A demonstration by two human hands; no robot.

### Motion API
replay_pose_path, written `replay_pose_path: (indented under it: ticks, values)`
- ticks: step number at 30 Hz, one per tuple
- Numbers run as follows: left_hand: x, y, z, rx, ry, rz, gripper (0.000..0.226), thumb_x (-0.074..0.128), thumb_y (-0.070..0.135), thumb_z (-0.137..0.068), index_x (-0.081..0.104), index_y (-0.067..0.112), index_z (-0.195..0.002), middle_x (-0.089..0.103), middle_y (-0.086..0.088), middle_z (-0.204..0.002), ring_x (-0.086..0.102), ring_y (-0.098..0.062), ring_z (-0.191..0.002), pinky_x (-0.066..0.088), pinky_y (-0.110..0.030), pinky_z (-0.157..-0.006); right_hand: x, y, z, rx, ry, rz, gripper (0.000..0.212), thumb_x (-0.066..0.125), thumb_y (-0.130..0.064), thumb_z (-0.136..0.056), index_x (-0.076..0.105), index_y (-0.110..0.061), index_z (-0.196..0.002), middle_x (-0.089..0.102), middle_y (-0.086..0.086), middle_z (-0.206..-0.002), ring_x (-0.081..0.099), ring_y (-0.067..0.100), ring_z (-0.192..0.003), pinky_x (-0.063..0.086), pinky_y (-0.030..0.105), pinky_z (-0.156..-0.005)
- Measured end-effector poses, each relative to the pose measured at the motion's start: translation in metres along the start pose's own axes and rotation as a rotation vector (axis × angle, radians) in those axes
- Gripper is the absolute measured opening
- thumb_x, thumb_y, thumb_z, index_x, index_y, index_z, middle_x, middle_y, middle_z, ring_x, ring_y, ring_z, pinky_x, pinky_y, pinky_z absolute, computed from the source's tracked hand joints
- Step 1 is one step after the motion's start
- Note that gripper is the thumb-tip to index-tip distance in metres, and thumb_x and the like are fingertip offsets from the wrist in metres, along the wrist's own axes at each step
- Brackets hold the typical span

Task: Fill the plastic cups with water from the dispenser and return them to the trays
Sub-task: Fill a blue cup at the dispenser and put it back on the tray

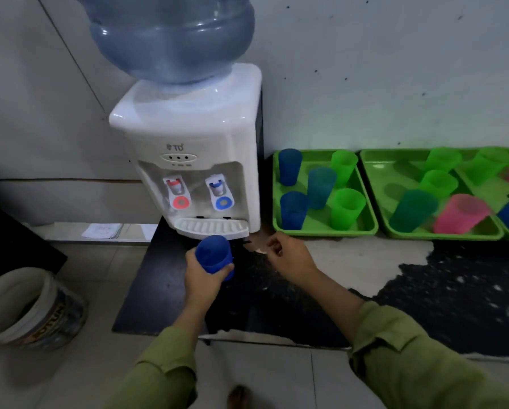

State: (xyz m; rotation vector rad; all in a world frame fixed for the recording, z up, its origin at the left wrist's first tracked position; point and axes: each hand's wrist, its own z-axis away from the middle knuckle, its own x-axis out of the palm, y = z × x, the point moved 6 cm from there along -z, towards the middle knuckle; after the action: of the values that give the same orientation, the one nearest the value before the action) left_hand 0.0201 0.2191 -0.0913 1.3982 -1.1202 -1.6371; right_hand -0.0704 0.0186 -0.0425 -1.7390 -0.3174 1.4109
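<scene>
My left hand [201,277] grips a blue plastic cup [214,253] just in front of the drip tray [212,227] of the white water dispenser [188,149]. The dispenser has a red tap [177,193] on the left and a blue tap [220,194] on the right. My right hand [290,259] hovers to the right of the cup with loosely curled fingers, holding nothing. A green tray [368,228] to the right holds blue, teal and green cups. A second green tray [442,234] holds green, teal and pink cups.
A large blue water bottle [173,36] sits on top of the dispenser. The dispenser and trays stand on a low dark worn counter [424,299] against a white wall. A paint bucket [32,308] stands on the tiled floor at the left.
</scene>
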Motion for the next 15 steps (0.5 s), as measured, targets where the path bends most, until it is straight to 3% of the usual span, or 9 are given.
replay_pose_path:
  ticks: [5, 10, 15]
  values:
    - [0.038, 0.041, 0.030, 0.104, -0.058, 0.035, 0.072, 0.088, 0.026, -0.059, 0.041, 0.031, -0.113, 0.053, 0.012, -0.108, 0.053, -0.008, -0.101, 0.043, -0.024, -0.084, -0.039, 0.030, 0.018, -0.005, 0.001, 0.040, 0.023, 0.060, -0.018, -0.085, 0.059, -0.009, -0.106, 0.069, 0.009, -0.093, 0.063, 0.027, -0.088, 0.050, 0.038, -0.079]
    - [0.083, 0.098, 0.042, 0.232, -0.147, 0.076, 0.072, 0.088, 0.034, -0.056, 0.047, 0.028, -0.115, 0.056, 0.015, -0.107, 0.054, -0.003, -0.098, 0.043, -0.004, -0.073, -0.095, 0.051, 0.022, 0.012, 0.103, -0.006, 0.025, 0.060, -0.020, -0.088, 0.058, -0.006, -0.108, 0.068, 0.011, -0.097, 0.063, 0.027, -0.089, 0.049, 0.034, -0.076]
    - [0.133, 0.166, 0.038, 0.357, -0.189, 0.116, 0.069, 0.087, 0.039, -0.055, 0.047, 0.031, -0.111, 0.057, 0.014, -0.107, 0.057, -0.007, -0.100, 0.048, -0.021, -0.081, -0.164, 0.063, 0.008, 0.010, 0.267, 0.007, 0.024, 0.059, -0.019, -0.089, 0.059, -0.004, -0.109, 0.069, 0.012, -0.102, 0.065, 0.027, -0.088, 0.045, 0.027, -0.074]
